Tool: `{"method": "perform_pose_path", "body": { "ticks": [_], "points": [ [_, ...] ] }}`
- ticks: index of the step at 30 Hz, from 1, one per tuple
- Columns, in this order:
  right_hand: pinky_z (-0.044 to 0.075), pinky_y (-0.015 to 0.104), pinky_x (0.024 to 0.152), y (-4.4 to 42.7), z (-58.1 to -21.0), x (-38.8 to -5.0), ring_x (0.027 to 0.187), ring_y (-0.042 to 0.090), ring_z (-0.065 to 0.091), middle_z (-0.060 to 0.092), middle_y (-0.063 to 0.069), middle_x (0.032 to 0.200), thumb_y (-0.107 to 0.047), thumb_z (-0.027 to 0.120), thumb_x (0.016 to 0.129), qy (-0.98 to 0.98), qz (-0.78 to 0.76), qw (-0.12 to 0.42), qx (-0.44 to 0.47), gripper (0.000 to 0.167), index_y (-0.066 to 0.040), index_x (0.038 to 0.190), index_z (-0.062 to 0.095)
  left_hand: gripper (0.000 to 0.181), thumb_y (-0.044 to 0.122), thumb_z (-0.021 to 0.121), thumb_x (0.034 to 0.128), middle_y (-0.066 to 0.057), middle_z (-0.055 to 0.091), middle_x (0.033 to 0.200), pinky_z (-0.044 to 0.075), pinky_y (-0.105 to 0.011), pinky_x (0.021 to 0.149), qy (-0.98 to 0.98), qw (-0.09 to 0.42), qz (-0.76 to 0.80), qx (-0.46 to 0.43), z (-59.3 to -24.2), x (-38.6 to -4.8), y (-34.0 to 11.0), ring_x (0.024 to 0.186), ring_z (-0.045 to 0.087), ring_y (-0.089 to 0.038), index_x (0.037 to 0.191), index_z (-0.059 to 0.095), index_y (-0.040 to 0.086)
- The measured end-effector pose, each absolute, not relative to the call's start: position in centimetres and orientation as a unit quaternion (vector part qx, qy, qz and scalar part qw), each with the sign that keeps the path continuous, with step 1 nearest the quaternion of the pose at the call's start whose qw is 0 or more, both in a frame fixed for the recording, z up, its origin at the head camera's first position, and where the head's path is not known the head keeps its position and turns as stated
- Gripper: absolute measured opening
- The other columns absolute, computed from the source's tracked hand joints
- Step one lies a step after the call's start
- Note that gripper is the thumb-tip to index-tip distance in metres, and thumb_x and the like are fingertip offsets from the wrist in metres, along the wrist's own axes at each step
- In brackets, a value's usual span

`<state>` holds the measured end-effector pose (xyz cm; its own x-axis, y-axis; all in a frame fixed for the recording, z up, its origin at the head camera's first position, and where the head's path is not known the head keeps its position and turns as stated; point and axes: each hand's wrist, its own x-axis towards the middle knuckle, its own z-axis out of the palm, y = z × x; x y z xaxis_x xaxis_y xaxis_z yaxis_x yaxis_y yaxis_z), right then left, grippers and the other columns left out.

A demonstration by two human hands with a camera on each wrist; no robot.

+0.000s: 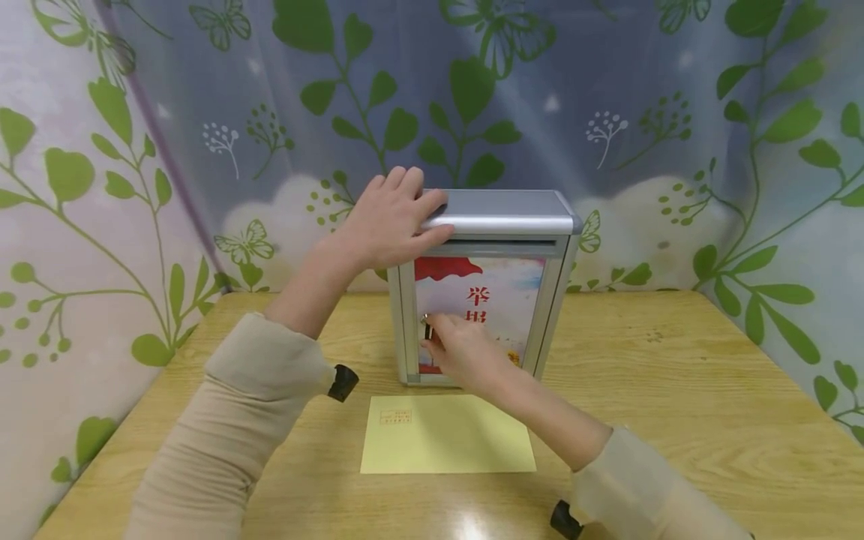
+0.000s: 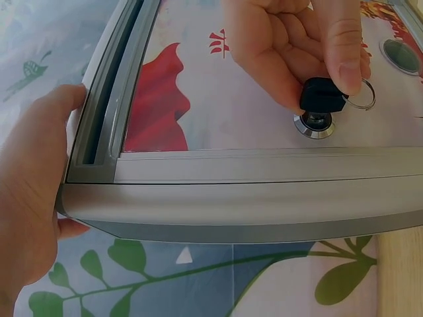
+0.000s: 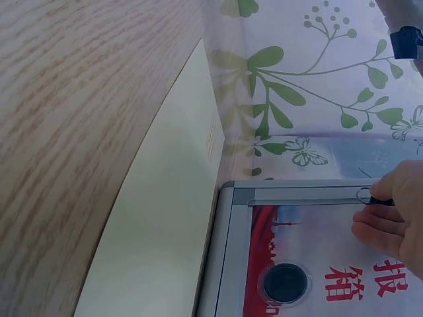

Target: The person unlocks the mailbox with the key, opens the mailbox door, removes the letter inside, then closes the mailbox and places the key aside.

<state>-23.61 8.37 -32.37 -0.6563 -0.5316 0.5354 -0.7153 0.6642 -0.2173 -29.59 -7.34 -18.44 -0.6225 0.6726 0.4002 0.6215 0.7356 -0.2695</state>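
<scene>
A silver metal-framed letter box (image 1: 502, 206) stands upright on the table, its printed front panel facing me and a slot below its top. My left hand (image 1: 388, 217) rests on the box's top left corner, thumb at the front edge. My right hand (image 1: 469, 352) pinches a black-headed key (image 2: 322, 94) between thumb and fingers. The key sits in the round lock (image 2: 314, 127) at the left side of the front panel, and a metal ring (image 2: 363, 96) hangs from it. In front of the box lies a yellow envelope (image 1: 448, 439) with a small red print.
The wooden table (image 1: 675, 390) reaches out on both sides of the box. Behind it hangs a curtain (image 1: 648, 90) printed with green leaves and butterflies. A dark round window (image 3: 285, 283) shows low on the box's front.
</scene>
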Motion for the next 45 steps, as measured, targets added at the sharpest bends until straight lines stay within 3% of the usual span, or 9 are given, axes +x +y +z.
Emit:
{"method": "perform_pose_path", "body": {
  "ticks": [5, 13, 21, 30, 45],
  "points": [
    [0.046, 0.022, 0.055, 8.15, -32.51, -23.49, 0.062, 0.015, 0.056, 0.061, 0.008, 0.078, -0.006, 0.067, 0.084, -0.88, 0.202, 0.241, 0.356, 0.024, 0.006, 0.102, 0.057, 0.047, 0.05, 0.038, 0.0947, -0.009, 0.037, 0.096, 0.031, -0.036, 0.072, -0.897, 0.249, 0.054, -0.362, -18.52, -29.65, -7.33, 0.088, 0.033, -0.026, 0.122, 0.049, 0.013],
    [0.047, 0.025, 0.057, 7.85, -32.44, -23.28, 0.063, 0.017, 0.056, 0.062, 0.01, 0.08, -0.003, 0.064, 0.084, -0.887, 0.183, 0.232, 0.355, 0.021, 0.007, 0.101, 0.058, 0.047, 0.049, 0.039, 0.0946, -0.01, 0.037, 0.096, 0.031, -0.036, 0.07, -0.893, 0.255, 0.052, -0.367, -18.68, -29.66, -7.35, 0.087, 0.033, -0.026, 0.122, 0.049, 0.013],
    [0.051, 0.026, 0.057, 8.04, -32.67, -23.62, 0.069, 0.021, 0.062, 0.064, 0.012, 0.082, -0.002, 0.068, 0.08, -0.844, 0.087, 0.337, 0.408, 0.022, 0.007, 0.099, 0.063, 0.048, 0.05, 0.038, 0.0945, -0.009, 0.037, 0.096, 0.031, -0.036, 0.07, -0.892, 0.259, 0.054, -0.366, -18.68, -29.65, -7.37, 0.087, 0.033, -0.026, 0.122, 0.05, 0.012],
    [0.052, 0.026, 0.06, 8.34, -32.83, -23.71, 0.07, 0.022, 0.062, 0.063, 0.012, 0.084, 0.001, 0.069, 0.078, -0.814, -0.012, 0.394, 0.426, 0.028, 0.007, 0.105, 0.065, 0.048, 0.05, 0.038, 0.0944, -0.01, 0.037, 0.097, 0.031, -0.036, 0.07, -0.893, 0.26, 0.052, -0.362, -18.64, -29.61, -7.42, 0.088, 0.033, -0.026, 0.123, 0.049, 0.013],
    [0.05, 0.024, 0.065, 8.53, -32.77, -23.38, 0.075, 0.023, 0.057, 0.06, 0.013, 0.092, -0.003, 0.068, 0.081, -0.814, -0.105, 0.385, 0.422, 0.032, 0.005, 0.112, 0.063, 0.048, 0.05, 0.039, 0.0943, -0.01, 0.038, 0.096, 0.031, -0.036, 0.07, -0.89, 0.264, 0.049, -0.368, -18.73, -29.57, -7.43, 0.087, 0.034, -0.027, 0.122, 0.05, 0.012]
  ]
}}
